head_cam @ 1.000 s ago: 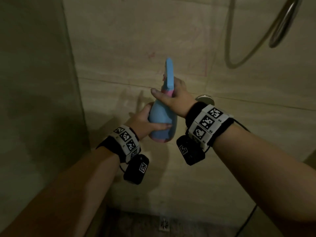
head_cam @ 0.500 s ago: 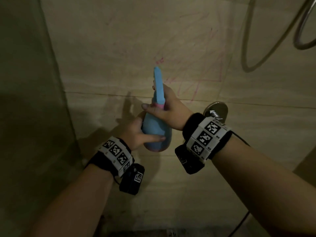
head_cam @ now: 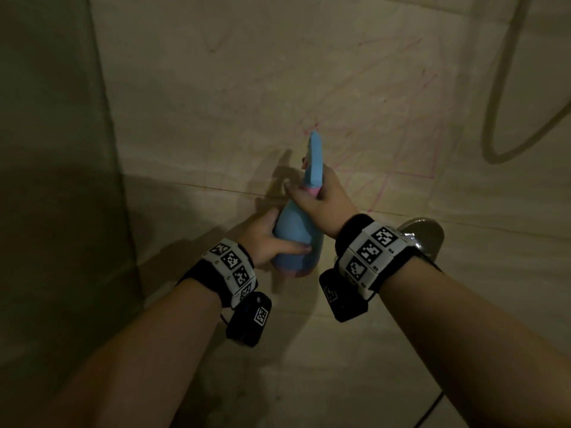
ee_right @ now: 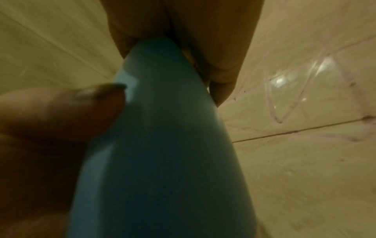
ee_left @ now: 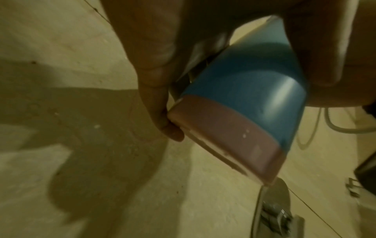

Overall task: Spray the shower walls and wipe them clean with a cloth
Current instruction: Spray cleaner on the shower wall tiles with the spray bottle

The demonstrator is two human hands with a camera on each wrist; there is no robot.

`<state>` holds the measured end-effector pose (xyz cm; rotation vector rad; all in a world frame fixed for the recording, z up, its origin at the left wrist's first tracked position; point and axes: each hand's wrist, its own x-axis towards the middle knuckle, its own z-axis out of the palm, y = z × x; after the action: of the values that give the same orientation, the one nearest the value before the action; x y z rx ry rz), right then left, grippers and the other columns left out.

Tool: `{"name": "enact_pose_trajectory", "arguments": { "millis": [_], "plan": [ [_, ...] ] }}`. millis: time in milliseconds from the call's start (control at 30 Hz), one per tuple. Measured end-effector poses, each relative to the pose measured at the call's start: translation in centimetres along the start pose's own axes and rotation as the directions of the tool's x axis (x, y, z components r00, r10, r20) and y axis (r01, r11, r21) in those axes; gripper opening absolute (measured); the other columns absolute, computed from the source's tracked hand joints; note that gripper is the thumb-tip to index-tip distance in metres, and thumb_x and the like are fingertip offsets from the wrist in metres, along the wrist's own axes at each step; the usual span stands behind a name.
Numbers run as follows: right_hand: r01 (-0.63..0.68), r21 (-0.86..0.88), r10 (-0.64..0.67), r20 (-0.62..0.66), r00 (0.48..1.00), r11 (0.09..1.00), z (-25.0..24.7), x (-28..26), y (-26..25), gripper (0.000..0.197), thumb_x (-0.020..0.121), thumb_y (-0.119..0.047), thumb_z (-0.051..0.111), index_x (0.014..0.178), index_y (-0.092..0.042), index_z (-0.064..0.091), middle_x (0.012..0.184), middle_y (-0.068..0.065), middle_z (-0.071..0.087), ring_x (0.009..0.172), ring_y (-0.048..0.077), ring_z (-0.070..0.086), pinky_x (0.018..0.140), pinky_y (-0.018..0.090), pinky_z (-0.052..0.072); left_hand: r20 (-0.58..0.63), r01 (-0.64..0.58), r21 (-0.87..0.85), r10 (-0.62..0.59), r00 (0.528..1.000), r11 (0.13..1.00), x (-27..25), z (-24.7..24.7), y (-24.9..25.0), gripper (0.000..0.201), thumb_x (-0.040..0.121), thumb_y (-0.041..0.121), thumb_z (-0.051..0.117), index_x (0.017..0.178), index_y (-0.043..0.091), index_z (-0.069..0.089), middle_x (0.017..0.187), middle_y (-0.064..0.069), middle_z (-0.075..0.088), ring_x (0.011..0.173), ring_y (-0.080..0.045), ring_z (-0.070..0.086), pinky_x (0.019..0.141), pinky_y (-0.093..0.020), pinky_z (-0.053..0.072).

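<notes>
A blue spray bottle (head_cam: 295, 230) with a pink base and pink collar is held upright close to the beige tiled shower wall (head_cam: 247, 88). My left hand (head_cam: 267, 239) grips its lower body, thumb across the front; the left wrist view shows the fingers around the bottle (ee_left: 240, 99) near its pink base. My right hand (head_cam: 318, 199) grips the neck just below the spray head; the bottle (ee_right: 162, 145) fills the right wrist view. Faint pink scribbles (head_cam: 386, 143) mark the wall behind the nozzle. No cloth is in view.
A shower hose (head_cam: 500, 118) loops down the wall at upper right. A round metal wall fitting (head_cam: 423, 233) sits just behind my right wrist. The side wall (head_cam: 46, 180) meets the back wall in a corner at left. A dark cable (head_cam: 429, 409) runs at lower right.
The view has turned up and left along the wall, bringing more pink scribbles into sight. Both hands keep their hold on the bottle, now further right and lower in the picture.
</notes>
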<state>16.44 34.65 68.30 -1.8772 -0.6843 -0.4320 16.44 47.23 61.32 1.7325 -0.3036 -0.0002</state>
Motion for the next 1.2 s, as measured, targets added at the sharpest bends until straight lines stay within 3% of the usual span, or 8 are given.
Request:
{"name": "enact_pose_trajectory", "arguments": {
  "millis": [100, 200, 367, 433, 633, 867, 1067, 1200],
  "plan": [
    [-0.006, -0.026, 0.007, 0.044, 0.999, 1.000, -0.4, 2.0, 1.2, 0.018, 0.081, -0.019, 0.062, 0.075, -0.015, 0.045, 0.066, -0.006, 0.046, 0.056, 0.000, 0.045, 0.057, 0.015, 0.039, -0.013, -0.003, -0.011, 0.003, 1.000, 1.000, 1.3, 0.1, 0.2, 0.076, 0.064, 0.014, 0.083, 0.130, 0.016, 0.045, 0.126, -0.003, 0.060, 0.117, -0.019, 0.057, 0.100, -0.036, 0.047],
    [-0.088, -0.068, 0.089, 0.010, 0.996, 0.994, -0.6, 3.6, 2.2, 0.017, 0.088, -0.019, 0.062, 0.088, -0.013, 0.047, 0.072, -0.005, 0.049, 0.065, 0.008, 0.049, 0.064, 0.024, 0.041, -0.025, 0.006, 0.003, -0.006, 1.000, 1.000, 2.4, 0.2, 0.6, 0.081, 0.055, 0.028, 0.084, 0.126, 0.020, 0.048, 0.124, -0.002, 0.062, 0.114, -0.020, 0.059, 0.099, -0.039, 0.048],
    [-0.073, -0.084, 0.070, -0.047, 0.996, 0.994, -0.7, 4.3, 2.6, 0.016, 0.089, -0.016, 0.061, 0.094, -0.008, 0.048, 0.072, -0.003, 0.051, 0.065, 0.008, 0.049, 0.053, 0.008, 0.039, -0.015, 0.017, 0.039, -0.016, 1.000, 0.999, 3.1, 0.1, 1.0, 0.074, 0.059, 0.027, 0.082, 0.125, 0.020, 0.049, 0.124, -0.001, 0.062, 0.115, -0.020, 0.058, 0.101, -0.040, 0.047],
    [-0.059, -0.046, 0.057, -0.051, 0.997, 0.997, -1.1, 3.9, 2.6, 0.014, 0.089, -0.015, 0.060, 0.092, -0.007, 0.050, 0.072, -0.001, 0.052, 0.064, 0.010, 0.050, 0.054, 0.010, 0.040, 0.014, 0.021, 0.053, -0.021, 1.000, 0.998, 3.3, 0.2, 1.1, 0.076, 0.061, 0.023, 0.084, 0.127, 0.016, 0.047, 0.125, -0.003, 0.061, 0.116, -0.020, 0.057, 0.101, -0.040, 0.047],
    [-0.109, -0.036, 0.104, -0.123, 0.987, 0.993, -3.6, 2.5, 2.8, 0.015, 0.090, -0.018, 0.060, 0.088, -0.016, 0.046, 0.070, -0.005, 0.047, 0.063, 0.005, 0.047, 0.055, 0.007, 0.040, 0.166, 0.006, 0.059, -0.016, 0.986, 0.998, 3.9, 1.8, 1.9, 0.094, 0.038, 0.042, 0.081, 0.123, 0.020, 0.047, 0.125, -0.002, 0.061, 0.116, -0.019, 0.058, 0.102, -0.042, 0.047],
    [-0.193, -0.103, 0.173, -0.177, 0.969, 0.976, -6.1, 1.4, 3.3, 0.016, 0.089, -0.025, 0.061, 0.089, -0.016, 0.047, 0.073, -0.006, 0.050, 0.069, 0.009, 0.050, 0.065, 0.024, 0.041, 0.241, 0.002, 0.073, -0.020, 0.970, 0.997, 4.7, 4.3, 2.3, 0.078, 0.063, 0.020, 0.083, 0.130, 0.014, 0.044, 0.130, -0.004, 0.058, 0.119, -0.021, 0.055, 0.104, -0.040, 0.044],
    [-0.243, -0.169, 0.209, -0.194, 0.958, 0.955, -7.5, 1.1, 3.9, 0.019, 0.090, -0.025, 0.060, 0.080, -0.014, 0.047, 0.067, -0.002, 0.049, 0.066, 0.015, 0.050, 0.067, 0.030, 0.041, 0.221, 0.000, 0.096, -0.021, 0.975, 0.995, 5.0, 6.2, 2.5, 0.097, 0.044, 0.040, 0.083, 0.130, 0.014, 0.045, 0.128, -0.004, 0.059, 0.117, -0.021, 0.057, 0.102, -0.042, 0.046],
    [-0.238, -0.105, 0.213, -0.204, 0.956, 0.966, -9.1, 0.5, 4.2, 0.018, 0.090, -0.025, 0.060, 0.094, -0.012, 0.049, 0.074, -0.005, 0.051, 0.072, 0.012, 0.051, 0.068, 0.025, 0.042, 0.228, -0.007, 0.123, -0.021, 0.973, 0.992, 5.2, 7.6, 3.1, 0.106, 0.036, 0.050, 0.080, 0.130, 0.016, 0.044, 0.128, -0.002, 0.059, 0.117, -0.020, 0.056, 0.103, -0.043, 0.046]
  ]
}}
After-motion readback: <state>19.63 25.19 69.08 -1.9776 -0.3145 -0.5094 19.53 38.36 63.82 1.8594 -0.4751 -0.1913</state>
